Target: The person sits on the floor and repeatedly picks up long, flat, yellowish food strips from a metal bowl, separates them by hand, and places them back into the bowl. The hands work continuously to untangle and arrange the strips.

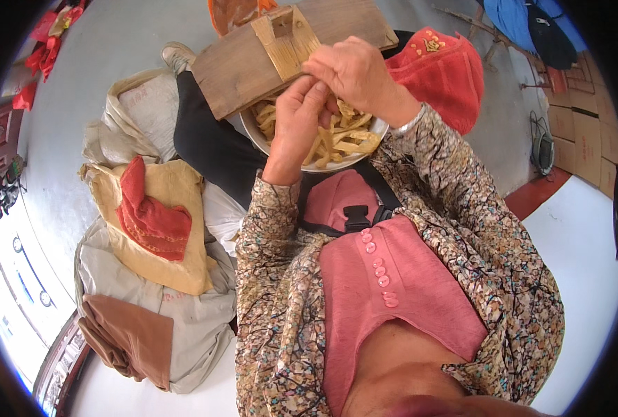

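Yellow-brown strips (354,142), perhaps a cut vegetable, lie heaped in a white bowl (323,168) at the person's lap, just below both hands. Set there, the bowl seems meant to keep the strips within easy reach and catch whatever drops.

The left hand (296,118) is closed in a pinch, thumb against the bent forefinger, above the bowl. The right hand (364,76) curls beside it, slightly farther off, its fingers drawn together at the left hand's fingertips. Such a meeting suggests one small thing worked between them, but I cannot tell what, if anything, they grasp.

Beyond the hands, a wooden board (232,83) lies aslant over the bowl's far side, probably to give a firm surface close by; whether it touches the rim is hidden. A paler wooden block (288,52) with a hollow in it sits across the board.

As for textures, the strips are limp, curved and uneven in width, the bowl smooth and round, the board flat and plainly grained. To the right, a plush red cloth (437,83) bears gold decoration; to the left, another red cloth (156,222) rests crumpled on a creased, yellowish sack (184,272).
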Demonstrator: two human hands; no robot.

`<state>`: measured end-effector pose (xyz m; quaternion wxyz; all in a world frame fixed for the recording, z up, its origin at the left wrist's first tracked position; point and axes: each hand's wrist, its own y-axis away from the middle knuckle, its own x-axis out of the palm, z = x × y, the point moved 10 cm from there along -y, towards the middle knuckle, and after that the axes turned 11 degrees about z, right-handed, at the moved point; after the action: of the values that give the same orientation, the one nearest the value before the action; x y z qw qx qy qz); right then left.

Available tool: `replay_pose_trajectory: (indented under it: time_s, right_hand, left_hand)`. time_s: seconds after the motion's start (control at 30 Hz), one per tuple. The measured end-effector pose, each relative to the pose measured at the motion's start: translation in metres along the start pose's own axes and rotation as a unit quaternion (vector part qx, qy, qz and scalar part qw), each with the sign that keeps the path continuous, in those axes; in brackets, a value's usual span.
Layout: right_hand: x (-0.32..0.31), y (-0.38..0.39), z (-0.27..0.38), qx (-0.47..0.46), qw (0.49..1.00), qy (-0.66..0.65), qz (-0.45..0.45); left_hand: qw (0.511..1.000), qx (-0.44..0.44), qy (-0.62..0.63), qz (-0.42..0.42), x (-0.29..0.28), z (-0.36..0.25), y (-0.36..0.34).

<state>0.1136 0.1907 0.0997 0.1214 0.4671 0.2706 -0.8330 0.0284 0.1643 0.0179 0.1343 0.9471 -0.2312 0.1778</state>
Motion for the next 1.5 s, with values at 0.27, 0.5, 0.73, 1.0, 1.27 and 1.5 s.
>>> replay_pose_trajectory:
  time_s: [0.27,0.5,0.73,1.0,1.27,1.5]
  right_hand:
    - [0.018,0.021,0.001,0.118,0.917,-0.338,0.175]
    - [-0.059,0.019,0.105,-0.088,0.817,-0.534,0.198]
    - [-0.071,0.011,0.076,-0.042,0.64,-0.767,0.038]
    - [0.002,0.028,-0.004,0.158,0.972,-0.168,0.037]
    - [0.021,0.038,0.013,0.038,0.996,-0.014,0.081]
    - [0.081,0.075,-0.005,0.264,0.697,-0.662,0.081]
  left_hand:
    - [0.901,0.038,-0.432,-0.002,0.018,-0.086,0.06]
    - [0.795,0.284,-0.535,-0.013,0.088,-0.215,0.094]
    - [0.981,0.142,-0.12,0.059,0.058,-0.144,0.037]
    - [0.999,-0.014,0.028,0.013,0.024,-0.019,0.015]
    - [0.991,-0.058,-0.119,0.024,-0.009,0.024,0.034]
    - [0.95,-0.146,0.263,0.084,0.028,0.051,0.053]
